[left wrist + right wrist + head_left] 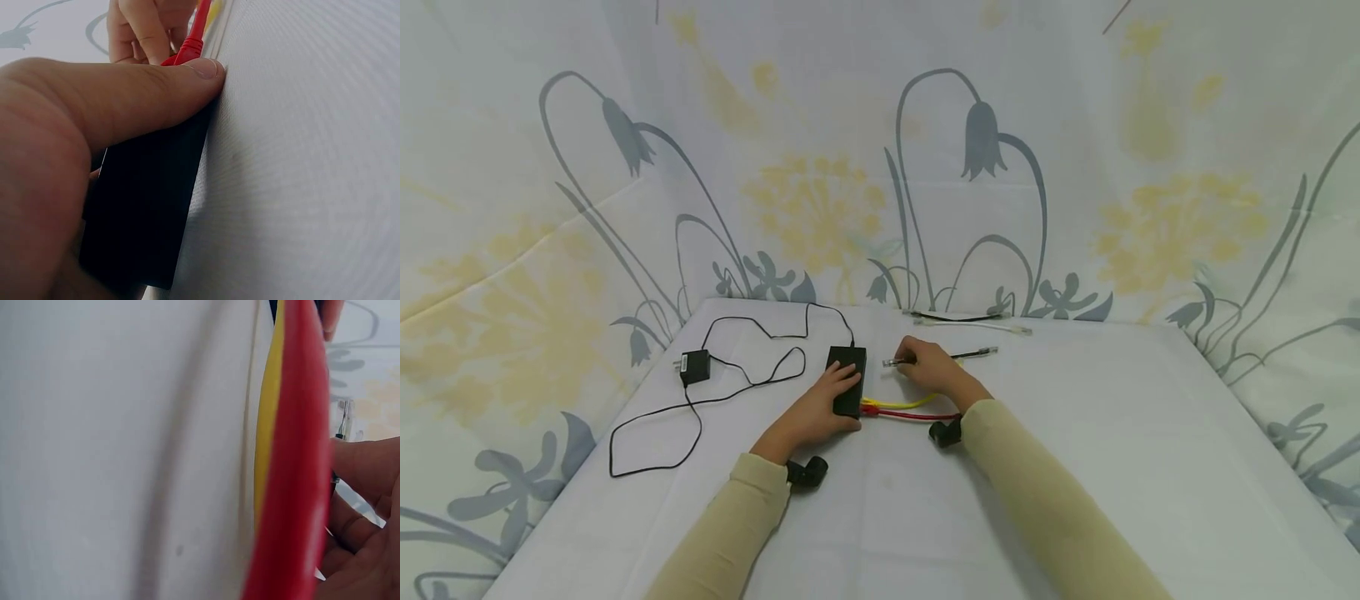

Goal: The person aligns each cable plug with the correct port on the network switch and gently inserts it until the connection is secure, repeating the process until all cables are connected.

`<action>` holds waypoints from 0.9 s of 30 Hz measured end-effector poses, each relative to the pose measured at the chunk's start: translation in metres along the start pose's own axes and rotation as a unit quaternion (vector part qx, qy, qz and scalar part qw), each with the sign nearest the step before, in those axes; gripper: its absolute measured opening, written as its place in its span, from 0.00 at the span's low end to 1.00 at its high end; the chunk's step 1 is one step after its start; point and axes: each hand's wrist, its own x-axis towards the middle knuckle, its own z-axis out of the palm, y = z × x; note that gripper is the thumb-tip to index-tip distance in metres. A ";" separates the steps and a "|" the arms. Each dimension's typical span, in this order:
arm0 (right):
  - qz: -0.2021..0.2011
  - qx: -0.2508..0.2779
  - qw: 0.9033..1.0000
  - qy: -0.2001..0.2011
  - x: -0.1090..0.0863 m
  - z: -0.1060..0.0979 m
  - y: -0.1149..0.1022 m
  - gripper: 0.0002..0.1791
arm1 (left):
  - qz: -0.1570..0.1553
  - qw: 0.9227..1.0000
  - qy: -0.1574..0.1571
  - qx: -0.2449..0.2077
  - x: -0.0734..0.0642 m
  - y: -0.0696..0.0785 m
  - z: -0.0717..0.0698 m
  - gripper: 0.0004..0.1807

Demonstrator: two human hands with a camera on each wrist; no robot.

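A flat black network switch lies on the white table. My left hand grips it, fingers across its top and the thumb along its near end. From its right side run a red network cable and a yellow network cable, both passing toward my right wrist. Just right of the switch, my right hand pinches a black network cable close behind its clear plug, which points at the switch. In the right wrist view the red cable hides part of that hand.
Left of the switch sits a black power adapter, its thin cord looped over the table and joined to the switch's far end. Toward the back edge lie another black cable and a white cable. A patterned cloth hangs behind.
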 end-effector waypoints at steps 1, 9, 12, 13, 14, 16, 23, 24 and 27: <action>0.001 0.002 1.000 0.002 0.000 0.001 0.000 0.07 | 0.001 1.000 -0.001 0.001 0.000 0.000 0.000 0.45; 0.024 0.041 0.999 0.006 -0.005 0.005 -0.002 0.06 | 0.003 1.000 -0.006 0.001 0.000 0.001 -0.002 0.45; 0.031 0.056 0.998 0.009 -0.007 0.006 -0.002 0.06 | 0.002 1.000 -0.006 0.004 0.000 0.002 -0.002 0.45; 0.033 0.060 0.998 0.009 -0.007 0.007 -0.002 0.06 | 0.001 1.000 -0.006 0.005 0.000 0.002 -0.002 0.45; 0.035 0.065 0.997 0.010 -0.008 0.008 -0.001 0.06 | 0.000 1.000 -0.007 0.006 0.000 0.002 -0.002 0.45; 0.035 0.074 0.997 0.013 -0.009 0.009 0.000 0.06 | 0.001 1.000 -0.006 0.005 0.000 0.002 -0.001 0.45; 0.025 0.085 0.996 0.026 -0.011 0.012 0.005 0.06 | 0.007 1.000 -0.001 0.006 0.001 0.001 -0.001 0.45; 0.027 0.089 0.995 0.027 -0.012 0.012 0.005 0.06 | 0.007 1.000 -0.001 0.006 0.001 0.001 -0.001 0.45; 0.029 0.097 0.994 0.032 -0.014 0.012 0.004 0.06 | 0.007 1.000 -0.002 0.005 0.000 0.001 -0.002 0.45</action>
